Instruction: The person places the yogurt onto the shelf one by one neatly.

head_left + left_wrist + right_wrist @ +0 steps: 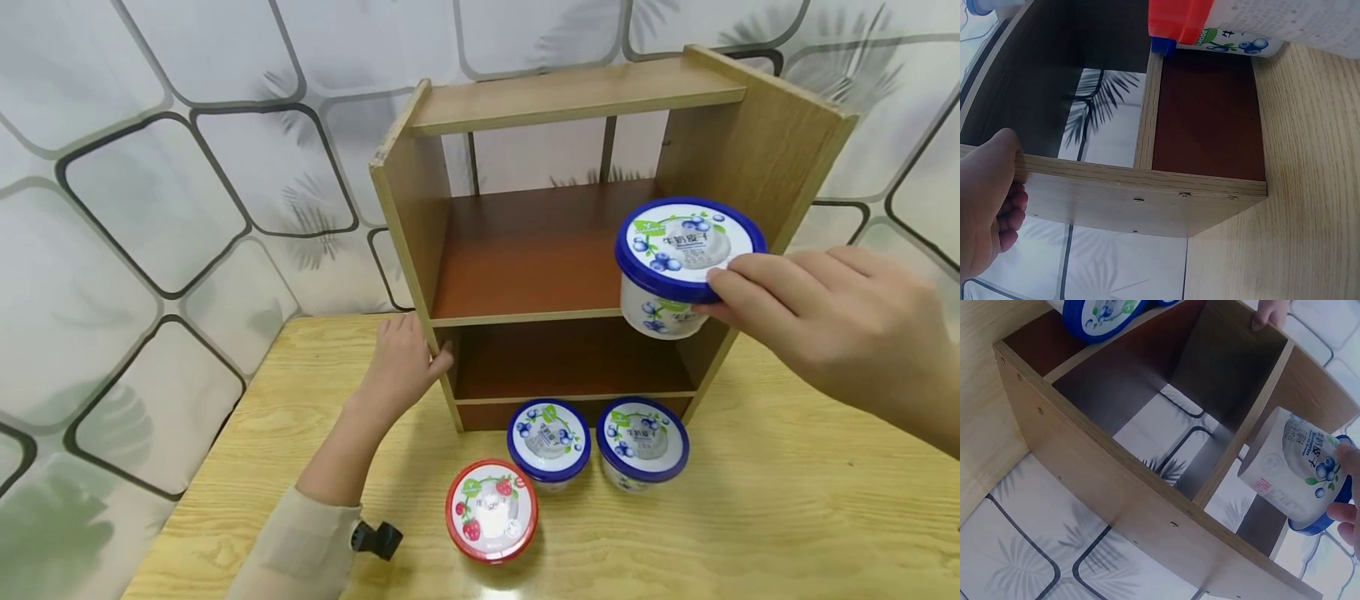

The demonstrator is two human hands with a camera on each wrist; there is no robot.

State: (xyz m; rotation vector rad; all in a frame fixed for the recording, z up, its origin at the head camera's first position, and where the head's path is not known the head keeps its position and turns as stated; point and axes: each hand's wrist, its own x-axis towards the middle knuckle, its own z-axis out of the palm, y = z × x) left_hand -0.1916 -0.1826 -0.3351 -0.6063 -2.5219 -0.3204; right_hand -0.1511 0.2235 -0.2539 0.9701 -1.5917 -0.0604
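In the head view my right hand [847, 325] pinches a blueberry-patterned lidded tub [686, 246] by the edge of its blue lid. That tub is held upright before the upper compartment of a small wooden shelf unit [540, 250]. From the right wrist view, the tub's white side [1297, 465] and the fingers [1344, 512] at its lid show. My left hand [401, 354] grips the unit's left side panel, thumb inside and fingers curled outside, as the hand [988, 206] in the left wrist view shows.
Two blue-lidded tubs, left [549, 442] and right [642, 442], stand side by side at the unit's foot. A red-lidded strawberry tub [491, 511] is nearer on the wooden table [810, 500]. Patterned fabric [187, 225] hangs behind the unit.
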